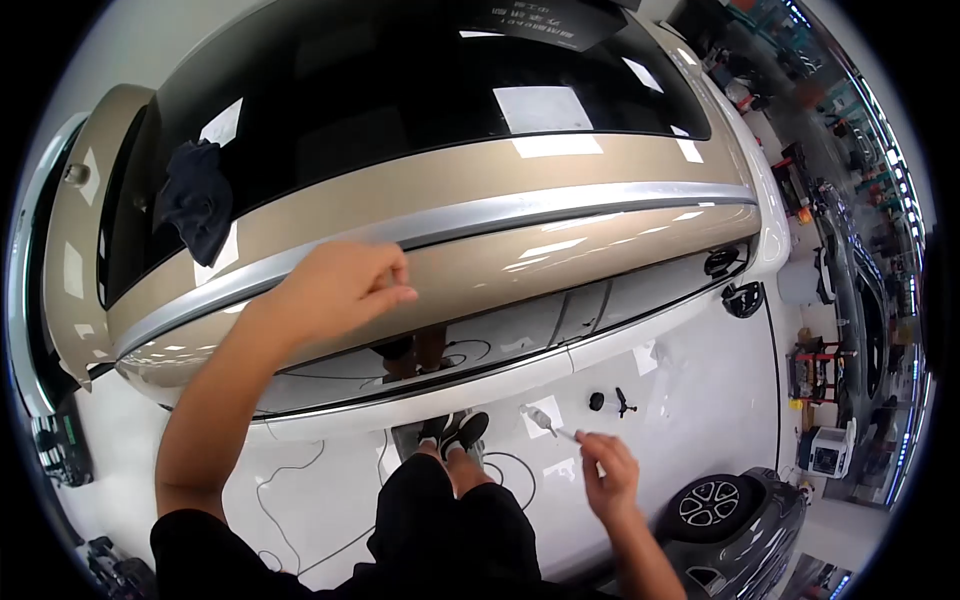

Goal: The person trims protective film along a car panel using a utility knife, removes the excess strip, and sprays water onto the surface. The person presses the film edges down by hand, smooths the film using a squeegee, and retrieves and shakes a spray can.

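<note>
My left hand [342, 288] is over the beige roof edge of a car [480, 270], just below its silver roof rail [520, 208]. Its fingers are curled with thumb and forefinger near each other; anything between them is too small to make out. Lower down, at the right, my right hand [610, 470] pinches a thin, pale stick-like tool [566, 434] that points up and left. A whitish, wider shape lies at its far end, seen against the glossy floor. The tool's exact kind is unclear.
A dark cloth [197, 200] rests on the roof at left. A black box with lettering [550, 22] lies on the dark roof glass. Below are a hose [520, 462] and a spray bottle [622, 402] on the floor. A dark car [740, 520] stands at lower right.
</note>
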Available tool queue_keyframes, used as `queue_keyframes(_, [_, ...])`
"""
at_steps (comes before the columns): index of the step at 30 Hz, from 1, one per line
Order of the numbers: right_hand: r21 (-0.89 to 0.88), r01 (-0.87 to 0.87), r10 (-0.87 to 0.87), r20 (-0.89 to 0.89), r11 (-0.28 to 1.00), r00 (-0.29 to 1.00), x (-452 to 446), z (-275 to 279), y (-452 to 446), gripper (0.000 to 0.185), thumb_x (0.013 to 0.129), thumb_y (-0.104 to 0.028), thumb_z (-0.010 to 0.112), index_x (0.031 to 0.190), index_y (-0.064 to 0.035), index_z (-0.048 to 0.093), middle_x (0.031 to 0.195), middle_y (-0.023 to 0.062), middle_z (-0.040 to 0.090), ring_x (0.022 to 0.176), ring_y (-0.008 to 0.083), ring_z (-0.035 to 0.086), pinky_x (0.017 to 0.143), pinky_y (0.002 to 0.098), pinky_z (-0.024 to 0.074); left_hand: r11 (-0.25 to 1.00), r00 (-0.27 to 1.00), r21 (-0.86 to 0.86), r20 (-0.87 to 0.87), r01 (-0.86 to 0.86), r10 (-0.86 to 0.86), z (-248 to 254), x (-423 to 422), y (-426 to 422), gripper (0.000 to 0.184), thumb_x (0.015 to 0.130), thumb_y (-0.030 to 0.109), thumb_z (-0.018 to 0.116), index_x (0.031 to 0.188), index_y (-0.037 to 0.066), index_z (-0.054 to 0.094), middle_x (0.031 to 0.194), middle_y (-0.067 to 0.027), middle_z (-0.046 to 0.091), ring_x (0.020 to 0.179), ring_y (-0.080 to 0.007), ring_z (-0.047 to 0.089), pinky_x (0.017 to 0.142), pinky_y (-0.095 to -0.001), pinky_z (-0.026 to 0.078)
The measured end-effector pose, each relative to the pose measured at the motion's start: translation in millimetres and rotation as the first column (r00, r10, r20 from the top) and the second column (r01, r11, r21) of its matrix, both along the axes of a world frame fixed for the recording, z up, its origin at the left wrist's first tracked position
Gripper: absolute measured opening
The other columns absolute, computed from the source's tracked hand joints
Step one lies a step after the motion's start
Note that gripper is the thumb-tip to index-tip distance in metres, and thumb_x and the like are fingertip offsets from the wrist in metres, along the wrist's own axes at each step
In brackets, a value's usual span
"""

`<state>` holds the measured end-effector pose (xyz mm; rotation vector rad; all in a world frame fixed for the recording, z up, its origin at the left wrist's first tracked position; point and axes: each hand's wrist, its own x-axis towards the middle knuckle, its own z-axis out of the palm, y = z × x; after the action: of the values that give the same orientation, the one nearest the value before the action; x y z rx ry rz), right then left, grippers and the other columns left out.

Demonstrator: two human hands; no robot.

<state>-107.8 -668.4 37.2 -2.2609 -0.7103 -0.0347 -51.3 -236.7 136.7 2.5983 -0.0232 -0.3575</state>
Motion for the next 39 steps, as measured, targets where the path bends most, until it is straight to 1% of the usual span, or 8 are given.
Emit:
queue_keyframes(10, [0.017, 0.078, -0.077, -0.077, 0.997, 0.994, -110, 62, -39, 0.033, 0.084, 0.007, 0.071, 0.113, -0.0089, 0.074, 0.098, 0.0102, 0.073, 0.082, 0.0280, 0.071, 0.068, 0.0360, 0.0577, 0.919, 0.979, 0.369, -0.090, -0.138, 0.183, -1, -128, 121, 0.027, 0.082, 0.039, 0.078, 0.079, 0.013, 0.072, 0.077, -0.0091, 0.073, 0.077, -0.0301, 0.070, 0.072, -0.0407, 0.054])
queue_keyframes(17, [-0.001, 0.139, -0.139, 0.068, 0.990, 0.988, -82, 102, -47, 0.030, 0.087, 0.009, 0.066, 0.112, -0.0056, 0.073, 0.098, 0.0137, 0.072, 0.083, 0.0303, 0.071, 0.071, 0.0368, 0.0568, 0.639, 0.969, 0.760, -0.047, -0.122, 0.241, -19, -171, 197, 0.043, 0.084, 0.051, 0.064, 0.075, 0.012, 0.079, 0.078, -0.0100, 0.074, 0.081, -0.0315, 0.072, 0.073, -0.0438, 0.054])
queue_keyframes(21, [-0.001, 0.155, -0.154, 0.091, 0.988, 0.984, -84, 110, -34, 0.030, 0.090, 0.009, 0.064, 0.115, -0.0042, 0.073, 0.100, 0.0151, 0.072, 0.085, 0.0309, 0.072, 0.073, 0.0372, 0.0571, 0.862, 0.915, 0.360, -0.050, -0.357, 0.400, -24, -196, 242, 0.047, 0.098, 0.044, 0.056, 0.075, 0.009, 0.076, 0.074, -0.0107, 0.073, 0.077, -0.0316, 0.070, 0.073, -0.0442, 0.053])
queue_keyframes(25, [-0.036, 0.086, -0.086, 0.027, 0.996, 0.996, -112, 106, -5, 0.030, 0.091, 0.009, 0.064, 0.116, -0.0041, 0.073, 0.101, 0.0151, 0.073, 0.086, 0.0305, 0.072, 0.074, 0.0365, 0.0574, 0.814, 0.817, 0.127, -0.037, -0.567, 0.575, -30, -245, 221, 0.036, 0.099, 0.037, 0.062, 0.087, 0.005, 0.074, 0.079, -0.0123, 0.071, 0.073, -0.0273, 0.066, 0.073, -0.0390, 0.052])
queue_keyframes(27, [-0.050, 0.012, -0.012, 0.010, 0.999, 1.000, -117, 108, 18, 0.031, 0.090, 0.009, 0.064, 0.117, -0.0042, 0.073, 0.102, 0.0153, 0.073, 0.088, 0.0304, 0.073, 0.074, 0.0360, 0.0577, 0.739, 0.742, -0.196, 0.071, -0.645, 0.667, -94, -280, 219, 0.025, 0.098, 0.028, 0.065, 0.093, 0.005, 0.073, 0.081, -0.0115, 0.072, 0.077, -0.0274, 0.068, 0.076, -0.0386, 0.053])
queue_keyframes(32, [-0.055, -0.081, 0.080, -0.021, 0.995, 0.997, -125, 113, 63, 0.031, 0.090, 0.009, 0.063, 0.116, -0.0031, 0.071, 0.102, 0.0164, 0.072, 0.089, 0.0326, 0.072, 0.076, 0.0380, 0.0576, 0.739, 0.755, -0.188, -0.020, -0.647, 0.655, -138, -346, 129, 0.031, 0.093, 0.014, 0.070, 0.123, 0.008, 0.065, 0.128, -0.0123, 0.063, 0.106, -0.0293, 0.067, 0.092, -0.0408, 0.054])
queue_keyframes(34, [-0.083, -0.083, 0.081, -0.021, 0.993, 0.996, -127, 113, 69, 0.031, 0.094, 0.009, 0.057, 0.121, 0.0002, 0.068, 0.106, 0.0188, 0.071, 0.092, 0.0341, 0.071, 0.079, 0.0390, 0.0568, 0.772, 0.720, -0.034, 0.338, -0.635, 0.606, -133, -344, 113, 0.038, 0.091, 0.010, 0.069, 0.128, 0.007, 0.061, 0.138, -0.0128, 0.056, 0.120, -0.0327, 0.060, 0.099, -0.0435, 0.051])
queue_keyframes(39, [-0.106, -0.088, 0.086, -0.023, 0.990, 0.996, -134, 101, 80, 0.030, 0.098, 0.009, 0.052, 0.126, 0.0036, 0.063, 0.103, 0.0152, 0.069, 0.087, 0.0247, 0.067, 0.077, 0.0336, 0.0540, 0.878, 0.731, 0.076, 0.591, -0.472, 0.342, -96, -290, 135, 0.054, 0.087, 0.004, 0.067, 0.139, 0.010, 0.055, 0.145, -0.0082, 0.054, 0.129, -0.0325, 0.054, 0.107, -0.0453, 0.045])
